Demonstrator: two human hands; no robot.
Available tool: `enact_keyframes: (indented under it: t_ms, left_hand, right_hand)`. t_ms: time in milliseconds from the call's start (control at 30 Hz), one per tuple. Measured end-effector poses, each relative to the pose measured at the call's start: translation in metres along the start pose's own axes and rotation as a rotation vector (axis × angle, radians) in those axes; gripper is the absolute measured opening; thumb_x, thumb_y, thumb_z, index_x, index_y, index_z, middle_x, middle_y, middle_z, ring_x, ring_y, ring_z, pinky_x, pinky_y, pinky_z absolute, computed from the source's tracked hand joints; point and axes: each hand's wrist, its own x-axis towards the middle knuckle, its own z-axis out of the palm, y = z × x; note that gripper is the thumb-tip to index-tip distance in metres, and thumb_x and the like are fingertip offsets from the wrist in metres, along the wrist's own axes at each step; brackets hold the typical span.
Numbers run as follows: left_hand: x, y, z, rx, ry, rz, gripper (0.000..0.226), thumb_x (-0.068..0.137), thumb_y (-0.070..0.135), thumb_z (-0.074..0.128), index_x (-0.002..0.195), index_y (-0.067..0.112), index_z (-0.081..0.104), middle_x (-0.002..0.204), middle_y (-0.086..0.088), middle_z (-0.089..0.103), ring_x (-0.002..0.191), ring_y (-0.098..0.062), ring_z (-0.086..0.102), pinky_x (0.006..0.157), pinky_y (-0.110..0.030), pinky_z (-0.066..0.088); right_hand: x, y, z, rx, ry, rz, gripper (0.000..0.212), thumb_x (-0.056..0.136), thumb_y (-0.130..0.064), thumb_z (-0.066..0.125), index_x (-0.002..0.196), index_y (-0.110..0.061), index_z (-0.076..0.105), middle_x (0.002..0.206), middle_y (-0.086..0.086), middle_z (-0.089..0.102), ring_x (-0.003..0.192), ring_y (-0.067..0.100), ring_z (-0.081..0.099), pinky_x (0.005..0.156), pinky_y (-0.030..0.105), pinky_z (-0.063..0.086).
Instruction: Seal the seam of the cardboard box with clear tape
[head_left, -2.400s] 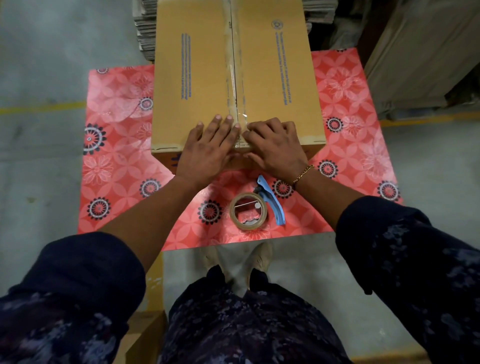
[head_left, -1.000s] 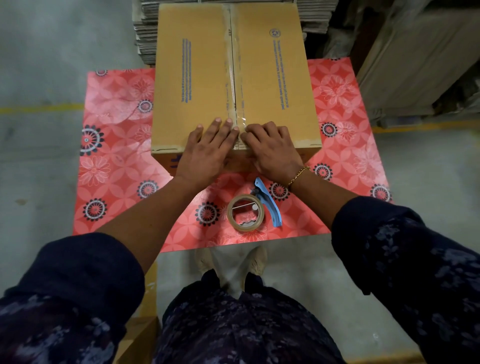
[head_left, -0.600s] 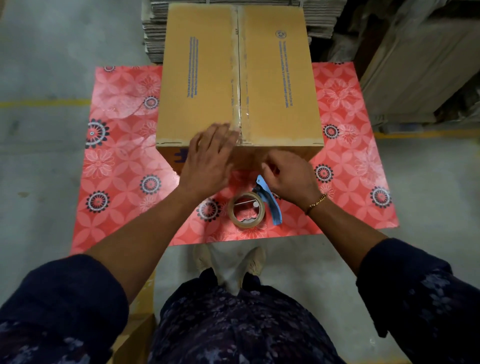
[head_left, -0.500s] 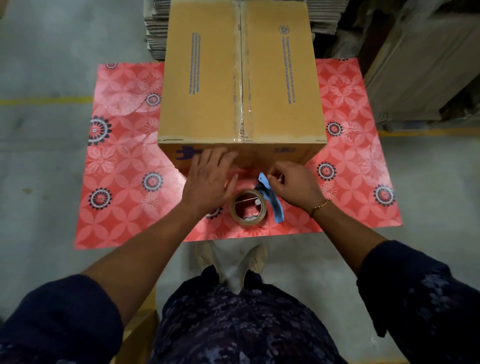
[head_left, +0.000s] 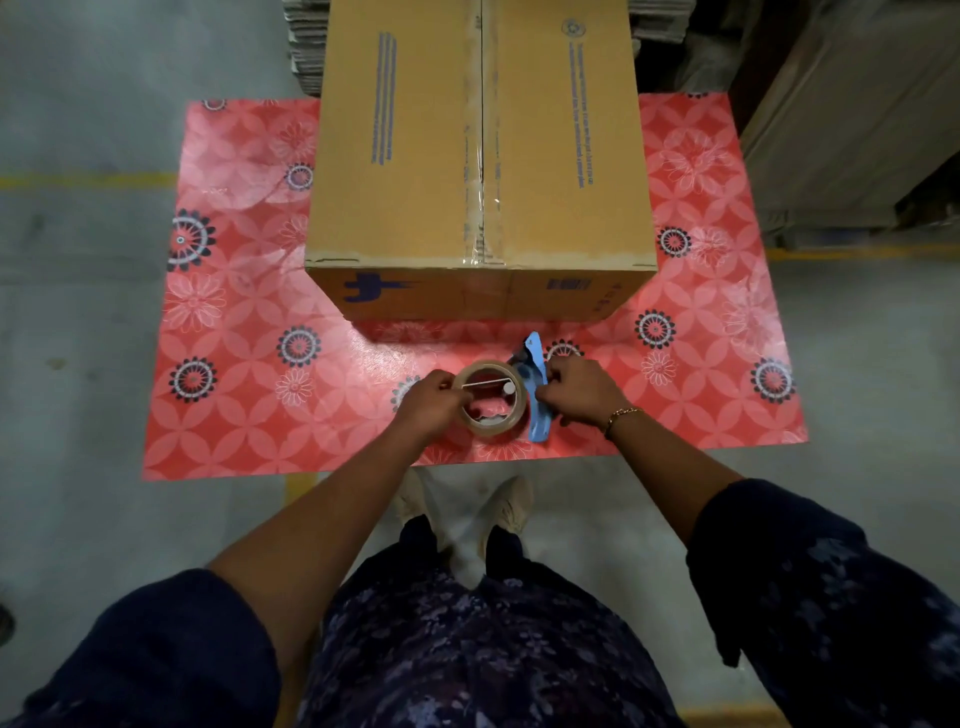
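Observation:
A brown cardboard box (head_left: 405, 171) stands on a red flowered mat (head_left: 234, 353). Clear tape (head_left: 480, 156) runs along its centre seam and folds over the near edge. In front of the box lies a roll of clear tape (head_left: 511, 418) in a blue dispenser (head_left: 536, 431). My left hand (head_left: 431, 402) grips the roll's left rim. My right hand (head_left: 582, 389) closes on the blue dispenser at the roll's right side. Both hands are off the box.
Stacks of flat cardboard (head_left: 304, 47) lie behind the box, and a tall cardboard pile (head_left: 857, 114) stands at the right. Grey concrete floor (head_left: 78, 312) with yellow lines surrounds the mat. My feet (head_left: 467, 514) are at the mat's near edge.
Both hands left the box's near edge, where they pressed the tape end, and came down to the mat. They now hold the tape roll and its dispenser.

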Motion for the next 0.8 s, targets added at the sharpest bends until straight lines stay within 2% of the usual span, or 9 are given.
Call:
enact_keyframes:
  t_ms: [67,133,200,300,367,433,567,667,800]
  left_hand:
    - [-0.002,0.004,-0.006,-0.057,0.029,0.002,0.016,0.088,0.019,0.067,0.102,0.023,0.062,0.100,-0.009,0.068,0.081,-0.024,0.061,0.069,-0.031,0.046]
    - [-0.005,0.009,-0.015,-0.095,0.060,0.038,0.022,0.087,0.019,0.070,0.107,0.024,0.063,0.102,-0.007,0.068,0.075,-0.019,0.061,0.063,-0.029,0.045]
    - [-0.007,0.015,-0.026,-0.082,0.073,0.122,0.030,0.083,0.022,0.075,0.111,0.026,0.066,0.109,-0.005,0.069,0.086,-0.021,0.067,0.073,-0.033,0.054]
    - [-0.011,0.022,-0.037,0.085,0.074,0.285,0.042,0.077,0.024,0.080,0.116,0.028,0.066,0.118,-0.001,0.065,0.102,-0.025,0.065,0.087,-0.041,0.055]
    - [-0.014,0.025,-0.039,0.228,0.098,0.383,0.046,0.078,0.022,0.082,0.120,0.029,0.065,0.122,0.004,0.061,0.106,-0.021,0.061,0.089,-0.038,0.052]
    - [-0.020,0.029,-0.039,0.374,0.094,0.505,0.051,0.077,0.019,0.081,0.124,0.028,0.063,0.122,0.005,0.058,0.110,-0.020,0.057,0.089,-0.038,0.050]
    - [-0.027,0.031,-0.039,0.660,0.062,0.752,0.062,0.071,0.005,0.069,0.130,0.023,0.061,0.131,0.001,0.059,0.120,-0.027,0.051,0.094,-0.044,0.046]
    - [-0.033,0.026,-0.040,0.705,0.079,0.753,0.070,0.075,0.002,0.066,0.141,0.021,0.053,0.141,-0.002,0.054,0.130,-0.027,0.046,0.103,-0.040,0.043]
    - [-0.033,0.008,-0.046,0.624,0.055,0.634,0.081,0.076,0.011,0.068,0.151,0.020,0.040,0.147,-0.005,0.048,0.135,-0.025,0.043,0.101,-0.041,0.046]
  right_hand:
    - [-0.005,0.000,0.009,0.108,-0.003,0.050,0.010,0.078,-0.005,0.061,0.082,0.000,0.068,0.078,0.019,0.073,0.063,0.033,0.072,0.058,0.043,0.061]
    - [-0.013,-0.002,0.022,0.307,-0.025,0.132,0.009,0.082,0.002,0.061,0.084,-0.005,0.068,0.077,0.018,0.071,0.051,0.021,0.067,0.045,0.030,0.054]
    - [-0.023,-0.007,0.038,0.575,-0.086,0.209,0.015,0.089,0.005,0.061,0.098,-0.006,0.066,0.081,0.016,0.069,0.048,0.011,0.064,0.042,0.022,0.052]
    - [-0.031,-0.009,0.061,0.791,-0.154,0.252,0.020,0.093,-0.005,0.067,0.112,-0.006,0.065,0.089,0.012,0.074,0.063,0.011,0.070,0.052,0.026,0.060]
    - [-0.032,-0.009,0.069,0.756,-0.204,0.256,0.023,0.093,-0.016,0.069,0.113,-0.007,0.067,0.091,0.010,0.075,0.073,0.014,0.072,0.060,0.030,0.062]
    - [-0.033,-0.009,0.069,0.679,-0.283,0.264,0.013,0.093,-0.019,0.066,0.103,-0.010,0.069,0.087,0.008,0.073,0.071,0.013,0.071,0.063,0.031,0.061]
    - [-0.036,0.000,0.053,0.451,-0.360,0.257,0.006,0.091,-0.016,0.063,0.088,-0.013,0.067,0.078,0.006,0.071,0.061,0.013,0.067,0.055,0.025,0.053]
    - [-0.033,0.020,0.039,0.321,-0.219,0.262,0.009,0.087,-0.016,0.064,0.087,-0.008,0.069,0.071,0.005,0.072,0.058,0.014,0.068,0.052,0.024,0.053]
    - [-0.027,0.030,0.028,0.481,-0.068,0.236,0.007,0.086,-0.010,0.060,0.088,-0.007,0.066,0.072,0.011,0.068,0.059,0.020,0.062,0.050,0.026,0.050]
